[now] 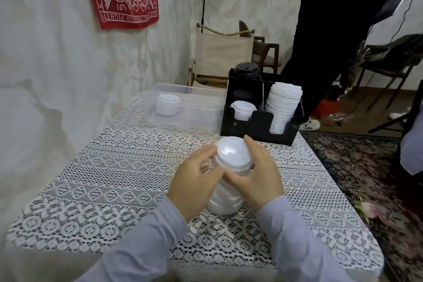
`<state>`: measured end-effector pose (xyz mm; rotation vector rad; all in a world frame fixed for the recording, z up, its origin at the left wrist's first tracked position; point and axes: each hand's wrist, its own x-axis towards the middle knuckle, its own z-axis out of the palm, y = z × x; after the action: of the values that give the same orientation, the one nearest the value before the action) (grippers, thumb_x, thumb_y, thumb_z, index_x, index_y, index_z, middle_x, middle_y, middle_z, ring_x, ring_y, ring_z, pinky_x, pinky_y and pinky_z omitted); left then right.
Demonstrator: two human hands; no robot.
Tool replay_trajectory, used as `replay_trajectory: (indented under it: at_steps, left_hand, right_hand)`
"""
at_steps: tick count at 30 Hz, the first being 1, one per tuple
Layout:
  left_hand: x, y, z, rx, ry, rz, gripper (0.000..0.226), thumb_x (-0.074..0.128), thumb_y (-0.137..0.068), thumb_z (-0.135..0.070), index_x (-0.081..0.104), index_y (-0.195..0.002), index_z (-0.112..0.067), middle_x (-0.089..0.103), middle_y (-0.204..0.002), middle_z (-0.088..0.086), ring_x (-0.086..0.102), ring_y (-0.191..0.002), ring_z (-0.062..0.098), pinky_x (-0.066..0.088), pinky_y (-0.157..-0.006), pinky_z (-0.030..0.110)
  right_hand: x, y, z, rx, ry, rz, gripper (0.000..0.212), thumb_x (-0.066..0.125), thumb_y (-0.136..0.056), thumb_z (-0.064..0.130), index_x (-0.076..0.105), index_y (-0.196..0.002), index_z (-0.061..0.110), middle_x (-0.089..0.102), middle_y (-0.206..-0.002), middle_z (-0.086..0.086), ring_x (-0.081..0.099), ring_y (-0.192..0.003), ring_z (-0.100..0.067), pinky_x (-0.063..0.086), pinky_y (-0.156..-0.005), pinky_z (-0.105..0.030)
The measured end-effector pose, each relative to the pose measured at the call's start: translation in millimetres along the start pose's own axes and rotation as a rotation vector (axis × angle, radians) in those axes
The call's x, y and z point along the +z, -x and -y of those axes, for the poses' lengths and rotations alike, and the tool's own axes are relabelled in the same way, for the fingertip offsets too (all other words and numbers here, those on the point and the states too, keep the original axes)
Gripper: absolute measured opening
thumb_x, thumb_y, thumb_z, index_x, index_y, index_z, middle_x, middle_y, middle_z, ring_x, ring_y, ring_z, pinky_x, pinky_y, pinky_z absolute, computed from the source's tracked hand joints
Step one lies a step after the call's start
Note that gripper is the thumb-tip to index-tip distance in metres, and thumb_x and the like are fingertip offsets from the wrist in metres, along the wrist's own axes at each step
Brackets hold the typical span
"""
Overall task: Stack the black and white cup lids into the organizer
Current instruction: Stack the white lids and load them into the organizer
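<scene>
A tall stack of white cup lids [231,158] stands on the lace tablecloth in front of me. My left hand [194,181] grips its left side and my right hand [256,174] grips its right side near the top. Behind it sits the black organizer [258,128]. Its right front slot holds a tall stack of white lids [282,107], its left front slot a short white stack [243,110]. Black lids [247,70] rise from a rear slot. A few white lids [167,104] lie in a clear plastic bin [183,119].
The table [114,178] stands against a white draped wall on the left. A person in black stands beyond the organizer at the right. Folding chairs and a patterned rug [366,178] lie past the table's right edge.
</scene>
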<state>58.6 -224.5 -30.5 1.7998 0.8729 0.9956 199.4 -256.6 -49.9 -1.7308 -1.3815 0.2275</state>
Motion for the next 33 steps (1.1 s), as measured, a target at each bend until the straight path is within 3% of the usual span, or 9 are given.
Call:
replay_trajectory:
  at_steps: [3,5,11,15,19,24,27,29,33]
  left_hand:
    - [-4,0,8,-0.021,0.049,-0.001,0.063,0.061,-0.083,-0.001,0.041,-0.14,-0.018,0.04,-0.142,-0.012,0.042,-0.123,0.003,0.04,-0.089,0.007]
    - [-9,-2,14,-0.018,0.037,0.002,0.07,0.066,-0.078,0.003,0.04,-0.14,-0.017,0.04,-0.143,-0.008,0.043,-0.123,0.005,0.04,-0.091,0.008]
    - [-10,-5,24,-0.041,0.096,0.032,0.075,0.08,-0.068,-0.011,0.046,-0.133,-0.025,0.05,-0.135,-0.007,0.051,-0.116,0.006,0.045,-0.086,0.008]
    - [-10,-9,26,-0.075,0.241,0.115,0.084,0.079,-0.056,-0.029,0.045,-0.133,-0.025,0.054,-0.131,-0.007,0.055,-0.116,0.008,0.05,-0.089,0.02]
    - [-14,-14,31,-0.105,0.304,0.129,0.081,0.089,-0.048,-0.044,0.052,-0.12,-0.037,0.06,-0.125,-0.008,0.06,-0.111,0.008,0.053,-0.087,0.026]
    - [-17,-17,35,-0.112,0.374,0.161,0.076,0.084,-0.064,-0.017,0.047,-0.131,-0.021,0.06,-0.123,0.0,0.062,-0.107,0.009,0.052,-0.081,0.021]
    - [-18,-17,35,-0.121,0.369,0.194,0.073,0.082,-0.058,-0.028,0.049,-0.123,-0.03,0.061,-0.122,-0.002,0.062,-0.108,0.01,0.052,-0.081,0.022]
    - [-18,-16,34,-0.127,0.371,0.189,0.072,0.08,-0.061,-0.022,0.049,-0.126,-0.026,0.062,-0.118,-0.004,0.063,-0.104,0.008,0.052,-0.079,0.021]
    - [-20,-15,34,-0.103,0.388,0.162,0.077,0.087,-0.061,-0.02,0.05,-0.129,-0.021,0.064,-0.115,-0.005,0.065,-0.103,0.011,0.054,-0.079,0.024]
  right_hand:
    - [3,4,-3,-0.029,-0.079,0.075,0.105,0.072,-0.056,0.063,0.03,-0.146,0.027,0.044,-0.139,0.01,0.039,-0.128,-0.015,0.038,-0.107,-0.042]
    - [1,8,-8,-0.023,-0.157,0.11,0.098,0.08,-0.062,0.047,0.029,-0.144,0.033,0.045,-0.132,0.013,0.042,-0.125,-0.013,0.039,-0.107,-0.038]
    - [-8,12,-13,-0.003,-0.393,0.129,0.075,0.078,-0.057,0.039,0.043,-0.123,0.043,0.054,-0.13,0.007,0.053,-0.111,0.001,0.046,-0.091,-0.013]
    - [-9,6,-15,-0.051,-0.452,0.099,0.07,0.088,-0.049,0.045,0.054,-0.111,0.044,0.058,-0.123,0.004,0.056,-0.112,-0.003,0.048,-0.093,-0.018]
    - [-9,1,-18,-0.048,-0.518,0.16,0.073,0.08,-0.045,0.067,0.059,-0.109,0.038,0.058,-0.12,-0.002,0.059,-0.109,-0.009,0.05,-0.09,-0.021]
    - [-11,-6,-14,0.0,-0.557,0.25,0.044,0.079,-0.062,0.033,0.063,-0.104,0.029,0.064,-0.112,-0.004,0.062,-0.1,-0.022,0.054,-0.084,-0.027]
    - [-9,-8,-12,0.011,-0.535,0.275,0.046,0.083,-0.06,0.039,0.064,-0.1,0.028,0.068,-0.102,-0.004,0.063,-0.091,-0.017,0.054,-0.073,-0.024]
    - [-9,-9,-11,0.003,-0.533,0.268,0.046,0.081,-0.057,0.041,0.064,-0.098,0.027,0.069,-0.099,0.001,0.063,-0.088,-0.01,0.051,-0.07,-0.019]
    - [-9,-11,-9,-0.017,-0.592,0.28,0.039,0.079,-0.06,0.024,0.064,-0.096,0.022,0.069,-0.095,0.002,0.065,-0.086,-0.008,0.052,-0.071,-0.02]
